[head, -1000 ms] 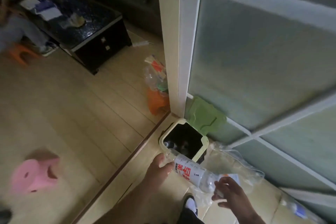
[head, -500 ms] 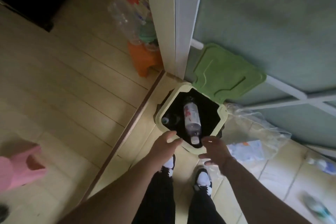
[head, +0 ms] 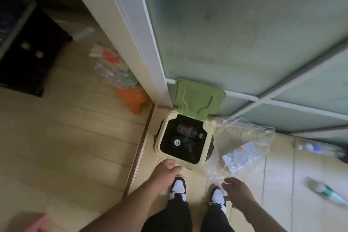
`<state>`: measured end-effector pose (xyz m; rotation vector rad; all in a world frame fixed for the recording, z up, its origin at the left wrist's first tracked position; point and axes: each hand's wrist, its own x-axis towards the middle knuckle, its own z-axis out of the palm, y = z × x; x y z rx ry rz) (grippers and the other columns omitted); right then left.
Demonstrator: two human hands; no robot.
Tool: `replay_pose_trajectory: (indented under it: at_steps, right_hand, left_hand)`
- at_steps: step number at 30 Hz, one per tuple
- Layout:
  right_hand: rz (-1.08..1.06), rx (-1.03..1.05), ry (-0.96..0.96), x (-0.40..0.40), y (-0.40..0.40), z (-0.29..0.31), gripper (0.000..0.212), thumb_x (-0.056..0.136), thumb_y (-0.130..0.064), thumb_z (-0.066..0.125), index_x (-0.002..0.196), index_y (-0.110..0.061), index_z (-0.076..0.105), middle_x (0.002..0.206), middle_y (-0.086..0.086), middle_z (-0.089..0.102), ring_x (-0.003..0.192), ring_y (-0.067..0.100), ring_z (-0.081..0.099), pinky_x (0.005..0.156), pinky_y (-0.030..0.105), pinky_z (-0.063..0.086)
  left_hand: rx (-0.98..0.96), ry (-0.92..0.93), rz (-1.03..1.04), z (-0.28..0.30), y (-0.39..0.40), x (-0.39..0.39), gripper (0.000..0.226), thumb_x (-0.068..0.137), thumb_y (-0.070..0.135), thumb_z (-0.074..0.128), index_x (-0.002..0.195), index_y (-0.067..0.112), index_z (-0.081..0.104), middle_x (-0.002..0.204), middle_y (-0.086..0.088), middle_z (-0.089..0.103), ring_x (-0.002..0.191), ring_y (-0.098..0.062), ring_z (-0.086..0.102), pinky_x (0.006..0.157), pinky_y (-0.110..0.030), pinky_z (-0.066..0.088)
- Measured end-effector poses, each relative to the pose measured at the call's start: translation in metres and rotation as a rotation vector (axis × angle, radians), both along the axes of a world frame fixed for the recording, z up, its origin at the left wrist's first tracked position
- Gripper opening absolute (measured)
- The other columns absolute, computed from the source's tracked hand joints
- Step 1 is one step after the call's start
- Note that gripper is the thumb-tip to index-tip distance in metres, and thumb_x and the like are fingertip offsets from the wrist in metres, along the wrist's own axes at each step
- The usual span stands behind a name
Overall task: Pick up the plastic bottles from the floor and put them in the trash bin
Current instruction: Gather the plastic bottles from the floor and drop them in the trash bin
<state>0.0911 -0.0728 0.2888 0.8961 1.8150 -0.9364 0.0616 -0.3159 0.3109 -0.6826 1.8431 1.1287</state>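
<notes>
A cream trash bin (head: 162,133) with a raised green lid (head: 197,98) stands on the floor against the frosted glass door. Several plastic bottles (head: 185,133) lie in its dark inside. My left hand (head: 165,172) hovers just in front of the bin's near rim, fingers loosely curled, holding nothing. My right hand (head: 238,191) hangs to the right above my shoe, fingers apart and empty. Two more plastic bottles lie on the floor at the right: one (head: 318,148) by the door, one green-labelled (head: 326,191) nearer me.
A crumpled clear plastic bag (head: 243,143) lies right of the bin. An orange stool (head: 131,99) with clear bottles (head: 113,73) stacked on it sits left of the door frame (head: 131,30). A black cabinet (head: 28,51) is far left; a pink stool (head: 35,222) at bottom left.
The labelled bottle left my hands and dropped into the bin, sinking among the others. Both hands have pulled back from the rim and the view has tilted down.
</notes>
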Motion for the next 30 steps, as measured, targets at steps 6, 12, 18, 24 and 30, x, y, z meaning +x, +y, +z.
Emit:
replay_pose_trajectory:
  at_steps: [6, 12, 18, 24, 30]
  right_hand:
    - [-0.253, 0.056, 0.152, 0.071, 0.076, 0.110, 0.026, 0.089, -0.020, 0.061, 0.114, -0.015, 0.063, 0.090, 0.001, 0.071, 0.079, 0.027, 0.074, 0.050, 0.022, 0.040]
    - [-0.681, 0.260, 0.487, 0.173, 0.166, 0.209, 0.020, 0.087, -0.013, 0.065, 0.106, -0.016, 0.069, 0.084, -0.001, 0.074, 0.059, 0.012, 0.071, 0.057, 0.026, 0.046]
    - [-0.953, 0.413, 0.611, 0.287, 0.276, 0.277, 0.020, 0.087, -0.017, 0.064, 0.107, -0.022, 0.065, 0.097, 0.006, 0.074, 0.080, 0.026, 0.073, 0.079, 0.035, 0.056]
    - [-1.002, 0.412, 0.597, 0.369, 0.349, 0.286, 0.022, 0.087, -0.025, 0.063, 0.108, -0.030, 0.060, 0.101, -0.001, 0.071, 0.089, 0.023, 0.069, 0.087, 0.039, 0.055]
    - [-1.038, 0.380, 0.567, 0.383, 0.417, 0.266, 0.026, 0.087, -0.028, 0.062, 0.113, -0.030, 0.060, 0.104, -0.005, 0.071, 0.093, 0.021, 0.068, 0.088, 0.040, 0.055]
  left_hand:
    - [0.039, 0.096, -0.213, 0.094, 0.073, 0.001, 0.050, 0.084, 0.038, 0.062, 0.129, 0.017, 0.053, 0.129, -0.001, 0.059, 0.113, -0.018, 0.059, 0.103, -0.035, 0.045]
    - [0.154, 0.243, -0.598, 0.175, 0.231, 0.037, 0.047, 0.083, 0.035, 0.066, 0.126, 0.020, 0.054, 0.125, 0.007, 0.057, 0.112, -0.013, 0.056, 0.099, -0.029, 0.045]
    - [0.298, 0.334, -0.877, 0.237, 0.414, 0.119, 0.055, 0.085, 0.032, 0.065, 0.135, 0.016, 0.047, 0.139, -0.001, 0.052, 0.120, -0.015, 0.051, 0.097, -0.025, 0.040]
    - [0.307, 0.344, -1.002, 0.249, 0.513, 0.202, 0.050, 0.087, 0.033, 0.061, 0.134, 0.020, 0.048, 0.135, 0.005, 0.052, 0.112, -0.010, 0.049, 0.091, -0.023, 0.036]
    - [0.278, 0.325, -1.021, 0.227, 0.573, 0.214, 0.048, 0.087, 0.032, 0.062, 0.133, 0.020, 0.049, 0.137, 0.003, 0.051, 0.109, -0.009, 0.048, 0.087, -0.022, 0.035]
